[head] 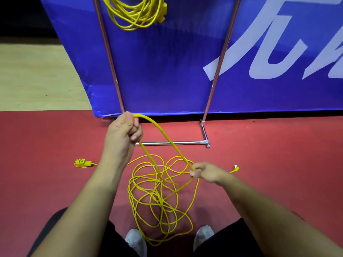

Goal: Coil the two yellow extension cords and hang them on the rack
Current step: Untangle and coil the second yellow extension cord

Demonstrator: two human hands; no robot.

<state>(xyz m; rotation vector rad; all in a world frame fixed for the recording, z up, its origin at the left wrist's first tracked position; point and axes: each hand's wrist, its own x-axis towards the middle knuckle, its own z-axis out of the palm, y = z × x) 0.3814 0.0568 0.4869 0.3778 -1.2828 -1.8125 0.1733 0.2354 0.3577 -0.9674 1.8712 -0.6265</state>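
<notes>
Left hand raised, fist gripping top of yellow cord loop; right hand lower, pinching same loop. Rest of cord lies tangled on red floor between shoes; socket left, plug right. Second coil hangs on rack before blue banner

Probably a sports hall: red court flooring, blue barrier banner
</notes>
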